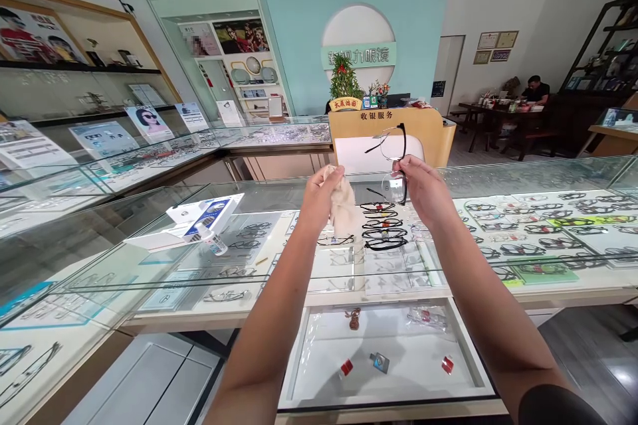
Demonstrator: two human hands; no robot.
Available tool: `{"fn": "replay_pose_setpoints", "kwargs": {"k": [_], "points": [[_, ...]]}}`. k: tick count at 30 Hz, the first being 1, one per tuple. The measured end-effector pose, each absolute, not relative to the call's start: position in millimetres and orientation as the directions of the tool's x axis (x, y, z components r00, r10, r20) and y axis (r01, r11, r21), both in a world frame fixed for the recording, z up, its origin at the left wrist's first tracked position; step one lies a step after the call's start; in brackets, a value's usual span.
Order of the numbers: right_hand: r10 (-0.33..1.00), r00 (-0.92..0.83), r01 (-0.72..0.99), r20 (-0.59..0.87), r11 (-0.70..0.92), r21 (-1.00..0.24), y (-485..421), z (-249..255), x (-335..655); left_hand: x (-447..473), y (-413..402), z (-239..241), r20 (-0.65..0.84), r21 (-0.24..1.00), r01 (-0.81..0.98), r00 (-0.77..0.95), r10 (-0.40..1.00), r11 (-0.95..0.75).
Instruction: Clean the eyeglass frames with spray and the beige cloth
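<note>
My right hand [421,186] is closed on a pair of eyeglasses [404,179] near the bridge. The glasses are held up on their side, dark upper rims to the right and temples pointing left. In my left hand [321,196] a pale beige cleaning cloth [343,206] is pinched and hangs down. The cloth and the glasses are apart. Below them, a row of dark-framed glasses [385,229] lies by the glass counter's middle. Left of the row, a thin-framed pair [336,239] is partly covered by the cloth.
An open drawer [389,395] below my hands holds small red and grey items. A small white bottle [213,240] and a white-and-blue folded card [199,219] stand on the glass counter to the left. Glasses fill the display on the right [548,229]. A person [537,93] sits at a far table.
</note>
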State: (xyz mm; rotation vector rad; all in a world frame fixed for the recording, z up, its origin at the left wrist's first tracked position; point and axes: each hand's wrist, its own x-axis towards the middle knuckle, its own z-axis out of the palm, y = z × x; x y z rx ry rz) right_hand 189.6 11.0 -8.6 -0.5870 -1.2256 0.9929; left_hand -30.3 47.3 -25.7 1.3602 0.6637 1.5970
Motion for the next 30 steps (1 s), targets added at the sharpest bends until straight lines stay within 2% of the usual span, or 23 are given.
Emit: {"fn": "replay_pose_setpoints", "kwargs": {"k": [4, 7, 10, 14, 16, 27, 30], "points": [[0.852, -0.082, -0.234, 0.517, 0.488, -0.841, 6.6, -6.2, 192.6, -42.3, 38.7, -17.4, 0.561, 0.828, -0.051, 0.088, 0.823, -0.559], [0.839, -0.175, -0.168, 0.515, 0.49, -0.855, 4.9, -6.4, 194.7, -44.0, 32.5, -15.0, 0.64, 0.764, 0.048, 0.072, 0.765, -0.644], [0.823, -0.246, -0.089, 0.512, 0.506, -0.858, 2.5, -5.9, 196.0, -42.5, 27.3, -15.9, 0.749, 0.648, 0.142, 0.059, 0.66, -0.748], [0.828, -0.315, 0.01, 0.464, 0.492, -0.871, -4.4, -0.7, 199.2, -41.7, 22.2, -15.5, 0.813, 0.443, 0.398, 0.199, 0.547, -0.803], [0.839, -0.34, 0.046, 0.425, 0.466, -0.883, -8.6, 3.1, 201.7, -41.8, 20.2, -14.1, 0.815, 0.375, 0.469, 0.245, 0.525, -0.8], [0.836, -0.425, 0.068, 0.348, 0.412, -0.909, -11.7, 8.9, 213.9, -38.8, 16.2, -14.1, 0.808, 0.324, 0.46, 0.32, 0.495, -0.827], [0.83, -0.431, 0.062, 0.354, 0.419, -0.906, -11.3, 9.3, 213.9, -38.0, 16.9, -13.0, 0.836, 0.268, 0.479, 0.317, 0.449, -0.836]]}}
